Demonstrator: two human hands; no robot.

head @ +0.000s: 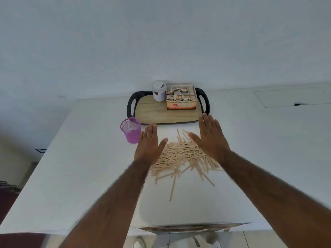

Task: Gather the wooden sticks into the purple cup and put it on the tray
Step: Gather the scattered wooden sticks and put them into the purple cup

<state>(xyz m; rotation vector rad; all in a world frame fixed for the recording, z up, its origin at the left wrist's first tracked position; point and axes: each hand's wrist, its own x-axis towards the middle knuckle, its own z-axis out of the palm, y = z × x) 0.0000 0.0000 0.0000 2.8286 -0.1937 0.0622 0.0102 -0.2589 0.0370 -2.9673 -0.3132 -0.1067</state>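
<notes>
A loose pile of several wooden sticks (pixel 182 156) lies scattered on the white table. My left hand (pixel 149 144) is flat with straight fingers at the pile's left edge. My right hand (pixel 210 136) is flat with straight fingers over the pile's right far edge. Neither hand holds anything. The purple mesh cup (pixel 130 130) stands upright and looks empty, just left of my left hand. Behind the pile sits the tray (pixel 161 113) with a wood-look base and black handles.
On the tray's far side stand a white cylindrical container (pixel 159 91) and an open cardboard box of packets (pixel 181 97). The white table (pixel 80 167) ends at a front edge near me and a left edge beyond the cup. A wall rises behind the tray.
</notes>
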